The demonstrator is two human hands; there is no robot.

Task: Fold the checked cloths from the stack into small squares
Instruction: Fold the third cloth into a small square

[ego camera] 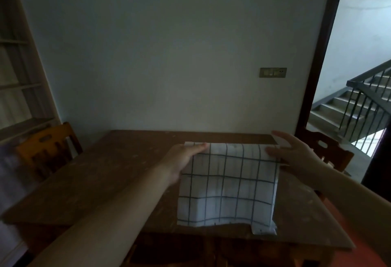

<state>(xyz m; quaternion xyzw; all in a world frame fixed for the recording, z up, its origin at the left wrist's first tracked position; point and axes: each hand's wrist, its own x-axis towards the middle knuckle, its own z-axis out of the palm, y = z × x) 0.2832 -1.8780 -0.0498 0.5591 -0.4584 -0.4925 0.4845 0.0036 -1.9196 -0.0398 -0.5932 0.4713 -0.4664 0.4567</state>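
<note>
A white cloth with dark blue checks point(228, 184) lies on the brown wooden table point(95, 182), right of centre, and reaches the table's near edge, where a lower layer sticks out at its near right corner. My left hand point(184, 158) holds the cloth's far left corner, fingers over the top edge. My right hand point(294, 152) is at the far right corner, thumb on the cloth and fingers spread above the edge. Whether the right hand grips the cloth is unclear.
An orange wooden chair point(48, 148) stands at the table's left side, another chair point(330, 150) at the right behind my right hand. The wall rises behind the table. A doorway on the right opens onto a staircase with a railing point(364, 101).
</note>
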